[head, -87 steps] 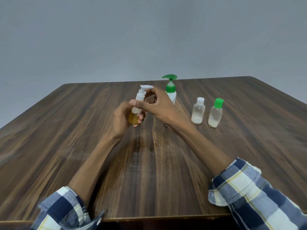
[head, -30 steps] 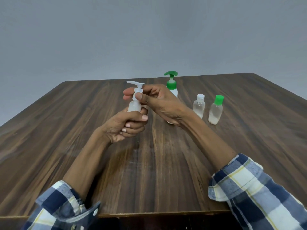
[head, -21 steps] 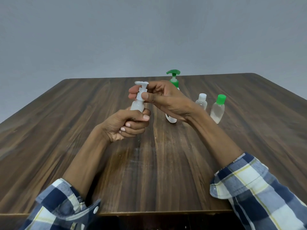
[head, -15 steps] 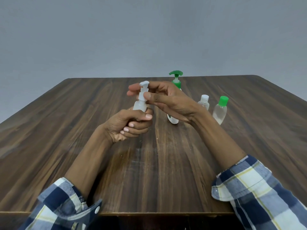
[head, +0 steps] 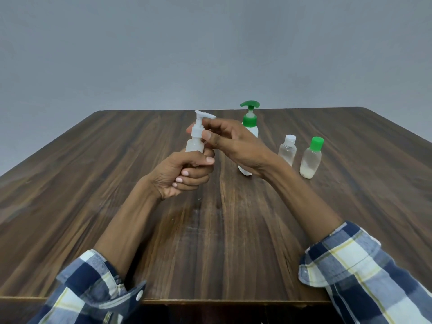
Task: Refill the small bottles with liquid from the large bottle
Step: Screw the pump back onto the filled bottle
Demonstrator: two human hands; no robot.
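My left hand (head: 181, 174) grips the body of a small white pump bottle (head: 195, 144), held upright above the table; its lower part is hidden in my fist. My right hand (head: 231, 142) pinches the bottle's white pump collar (head: 197, 130) between thumb and fingers. Behind my right hand stands the large white bottle with a green pump (head: 250, 118), partly hidden. To its right stand a small clear bottle with a white cap (head: 288, 149) and a small bottle with a green cap (head: 311, 157), both capped and holding a little pale liquid.
Everything sits on a dark wooden table (head: 117, 183) in front of a plain grey wall. My checked sleeves lie at the table's near edge.
The pump head has turned round in my right hand's fingers while my left hand keeps hold of the bottle. Earlier my left hand held it lower on the body, showing amber liquid.
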